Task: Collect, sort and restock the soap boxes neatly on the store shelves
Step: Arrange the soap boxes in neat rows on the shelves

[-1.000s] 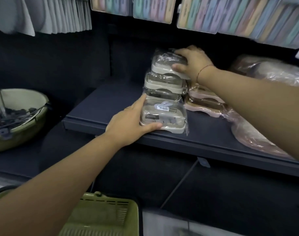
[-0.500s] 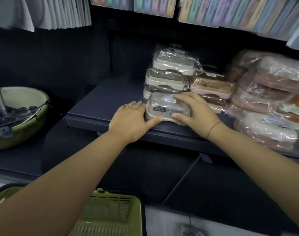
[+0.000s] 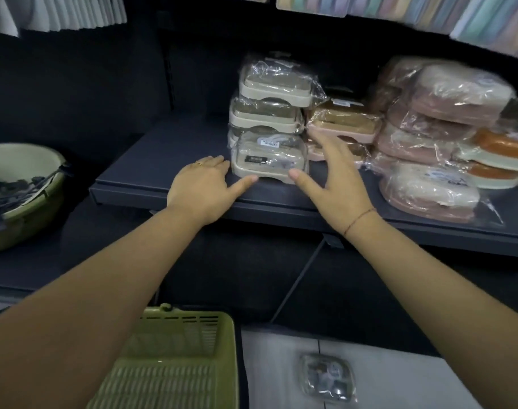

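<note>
A beige soap box point(image 3: 269, 159) wrapped in clear plastic sits near the front edge of the dark shelf point(image 3: 169, 149). Behind it rises a stack of beige soap boxes point(image 3: 269, 98). My left hand point(image 3: 201, 187) lies flat at the front box's left side, fingers straight, thumb tip by its lower left corner. My right hand point(image 3: 337, 178) is spread at its right side, thumb tip near the lower right corner; whether either hand touches the box is unclear. Pink soap boxes point(image 3: 344, 126) stand to the right of the beige stack.
Large wrapped pink and orange dishes point(image 3: 446, 137) fill the shelf's right end. A green basket point(image 3: 169, 367) sits low in front of me. One wrapped soap box point(image 3: 327, 377) lies on the pale floor. A green bowl point(image 3: 18, 193) holding dark items stands at left.
My right hand came down from the top of the stack to the front box, then slid off its top to its right side. The left hand flattened beside the box.
</note>
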Tool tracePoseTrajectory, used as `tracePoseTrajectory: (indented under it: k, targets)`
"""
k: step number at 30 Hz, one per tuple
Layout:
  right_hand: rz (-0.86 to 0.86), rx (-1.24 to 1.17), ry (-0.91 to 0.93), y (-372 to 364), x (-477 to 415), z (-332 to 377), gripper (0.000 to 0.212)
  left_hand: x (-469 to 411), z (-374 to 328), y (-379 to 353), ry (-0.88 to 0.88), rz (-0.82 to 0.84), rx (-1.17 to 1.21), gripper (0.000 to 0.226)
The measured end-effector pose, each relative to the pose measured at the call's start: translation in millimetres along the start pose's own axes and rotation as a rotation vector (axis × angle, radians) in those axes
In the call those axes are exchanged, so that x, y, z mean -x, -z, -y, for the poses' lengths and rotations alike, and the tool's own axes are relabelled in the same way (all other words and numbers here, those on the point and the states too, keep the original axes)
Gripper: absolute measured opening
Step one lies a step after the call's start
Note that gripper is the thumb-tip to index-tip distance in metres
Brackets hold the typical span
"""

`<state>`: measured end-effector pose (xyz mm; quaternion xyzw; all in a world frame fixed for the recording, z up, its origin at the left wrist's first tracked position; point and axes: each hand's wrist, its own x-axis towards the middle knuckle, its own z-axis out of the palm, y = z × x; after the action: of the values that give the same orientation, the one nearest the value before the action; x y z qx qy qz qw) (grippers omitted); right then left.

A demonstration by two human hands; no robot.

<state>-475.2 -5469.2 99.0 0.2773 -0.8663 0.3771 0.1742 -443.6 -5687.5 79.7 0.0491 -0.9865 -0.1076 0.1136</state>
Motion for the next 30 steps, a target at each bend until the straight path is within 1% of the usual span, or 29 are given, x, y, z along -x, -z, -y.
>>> tracePoseTrajectory:
  k: [1,2,4,5,6,7,9,10,11,13,14,16,20,25,27,28,30]
  targets:
    - [-0.076,-0.035,0.024,7,22,3,0.058,4,-1,-1,-0.008,-0.088,0.022,0.087]
    - [-0.149,-0.053,0.041,12,46,3,0.052,13,-5,-4,-0.044,-0.212,0.055,0.084]
    - [-0.248,-0.054,0.031,12,103,-7,0.041,48,-19,-18,-0.208,-0.500,0.150,0.063]
    - [-0.258,-0.033,0.005,7,134,-18,0.036,74,-28,-33,-0.306,-0.580,0.200,0.054]
    - [-0.232,0.003,-0.037,-1,165,-32,0.034,103,-37,-50,-0.412,-0.554,0.229,0.048]
    - [-0.166,0.044,-0.106,-10,197,-49,0.033,131,-44,-70,-0.506,-0.442,0.223,0.046]
    - [0.061,0.096,-0.334,-27,253,-89,0.039,174,-46,-112,-0.627,-0.094,0.087,0.051]
    - [0.210,0.118,-0.460,-35,276,-109,0.049,188,-42,-132,-0.627,0.060,0.000,0.057]
    - [0.365,0.150,-0.559,-41,294,-128,0.060,196,-37,-147,-0.577,0.183,-0.059,0.065]
    - [0.632,0.232,-0.642,-53,319,-160,0.084,204,-25,-165,-0.428,0.316,-0.088,0.078]
    - [0.732,0.278,-0.655,-58,325,-173,0.094,209,-21,-169,-0.372,0.365,-0.101,0.082]
    - [0.854,0.355,-0.661,-69,330,-194,0.106,216,-15,-176,-0.327,0.414,-0.102,0.084]
    - [0.917,0.412,-0.629,-92,324,-218,0.114,219,-17,-178,-0.271,0.369,0.007,0.080]
    - [0.973,0.338,-0.624,-110,325,-232,0.111,221,-18,-180,-0.260,0.372,0.054,0.075]
    - [0.991,0.323,-0.585,-115,329,-226,0.109,221,-17,-182,-0.266,0.375,0.060,0.075]
    - [1.009,0.325,-0.565,-117,332,-221,0.109,221,-18,-182,-0.265,0.380,0.060,0.075]
    - [1.098,0.317,-0.546,-120,336,-207,0.107,221,-17,-182,-0.262,0.377,0.060,0.076]
